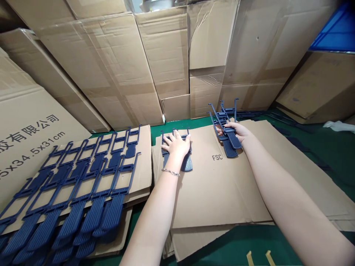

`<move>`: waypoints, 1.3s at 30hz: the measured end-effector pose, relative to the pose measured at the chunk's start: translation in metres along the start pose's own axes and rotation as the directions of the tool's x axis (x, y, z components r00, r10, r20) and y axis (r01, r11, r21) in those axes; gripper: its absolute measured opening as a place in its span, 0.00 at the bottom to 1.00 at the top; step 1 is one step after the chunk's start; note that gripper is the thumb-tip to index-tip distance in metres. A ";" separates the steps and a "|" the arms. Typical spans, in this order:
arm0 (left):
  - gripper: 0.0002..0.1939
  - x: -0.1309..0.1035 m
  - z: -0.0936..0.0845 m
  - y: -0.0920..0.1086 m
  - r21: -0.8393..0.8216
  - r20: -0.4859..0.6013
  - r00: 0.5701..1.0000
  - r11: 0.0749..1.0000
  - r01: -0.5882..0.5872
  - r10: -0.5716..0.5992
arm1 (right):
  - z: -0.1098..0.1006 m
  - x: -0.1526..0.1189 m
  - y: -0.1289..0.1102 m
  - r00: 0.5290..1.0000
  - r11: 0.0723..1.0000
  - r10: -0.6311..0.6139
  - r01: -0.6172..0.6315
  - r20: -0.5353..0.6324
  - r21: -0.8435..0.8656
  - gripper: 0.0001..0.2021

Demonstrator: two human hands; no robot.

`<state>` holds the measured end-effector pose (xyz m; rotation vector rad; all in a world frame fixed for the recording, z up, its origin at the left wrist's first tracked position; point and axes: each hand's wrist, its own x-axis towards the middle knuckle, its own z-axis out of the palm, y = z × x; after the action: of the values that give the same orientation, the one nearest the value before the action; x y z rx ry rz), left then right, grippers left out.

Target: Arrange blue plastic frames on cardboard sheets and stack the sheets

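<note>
So the two hands are apart from each other here. The left hand [176, 146] is palm down with its fingers spread, pressed over some dark blue slotted pieces [187, 163], and their ribbed ends poke out on the near side, by the wrist. There's a chain bracelet [170, 171] on that wrist. The right hand [237, 132] is closed around a small bunch of blue frames [232, 143], ribbed ends pointing down toward the near side and thin hooked arms sticking up away from the person.

Both hands are over a flat cardboard sheet [216, 195] with "FSC" printed on it, and more cardboard shows under its near edge. Just left of that is another cardboard stack [142, 179] covered in laid-out blue parts [95, 184], two rows deep, with the near ribbed ends overlapping in a pile and hanging past the edge.

Under it all is a green counter [249, 240], with two little yellow pieces [259, 258] near the bottom of the view. Off to the right there are more dark parts [295, 142] and a crumpled white thing [340, 126]. Big cartons [116, 62] line the back, plus a printed carton [30, 122] on the left.
</note>
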<state>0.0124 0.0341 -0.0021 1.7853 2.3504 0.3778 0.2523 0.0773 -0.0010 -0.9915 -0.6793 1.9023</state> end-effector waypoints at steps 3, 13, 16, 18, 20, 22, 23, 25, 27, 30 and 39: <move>0.42 0.001 0.000 -0.002 -0.006 0.014 1.000 1.000 -0.005 0.005 | 0.000 0.001 0.000 1.000 1.000 -0.008 0.008 -0.003 0.007 0.12; 0.40 -0.014 -0.006 0.013 0.079 -0.002 0.959 0.956 -0.282 0.283 | -0.001 0.002 0.001 1.000 0.999 -0.020 0.020 0.000 0.035 0.11; 0.41 -0.022 -0.004 0.021 0.066 0.158 0.919 0.925 -0.374 0.360 | 0.000 0.003 0.001 0.999 0.999 -0.029 0.030 -0.026 0.043 0.10; 0.42 -0.026 -0.002 0.023 0.055 0.233 0.913 0.933 -0.357 0.336 | 0.002 0.002 0.001 0.999 0.998 -0.036 0.038 -0.035 0.050 0.10; 0.43 -0.027 0.000 0.023 0.053 0.242 0.919 0.941 -0.335 0.313 | 0.002 0.002 0.001 0.998 0.997 -0.043 0.045 -0.042 0.057 0.10; 0.43 -0.028 0.001 0.023 0.066 0.214 0.928 0.944 -0.324 0.303 | 0.002 0.002 0.000 0.998 0.997 -0.036 0.039 -0.047 0.061 0.09; 0.43 -0.029 0.000 0.024 0.071 0.196 0.931 0.942 -0.327 0.308 | 0.002 0.002 0.000 0.998 0.998 -0.031 0.034 -0.048 0.061 0.09; 0.42 -0.031 -0.003 0.028 0.049 0.141 0.925 0.931 -0.363 0.353 | 0.000 0.004 0.000 0.999 0.998 -0.021 0.024 -0.048 0.059 0.09; 0.41 -0.034 -0.005 0.038 -0.040 0.075 0.901 0.904 -0.425 0.427 | -0.001 0.007 0.000 0.999 0.998 -0.012 0.015 -0.048 0.055 0.09; 0.37 -0.041 -0.004 0.061 -0.293 0.055 0.851 0.823 -0.487 0.523 | -0.001 0.013 0.001 0.997 0.999 0.010 -0.007 -0.076 0.041 0.08; 0.31 -0.042 0.039 0.096 -0.692 -0.071 0.860 0.596 -0.407 0.505 | 0.006 0.014 0.006 0.984 0.991 -0.093 0.106 -0.155 0.080 0.06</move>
<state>0.1232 0.0220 -0.0114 1.8769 1.3074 1.0140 0.2408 0.0861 -0.0074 -1.0153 -0.5422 1.7357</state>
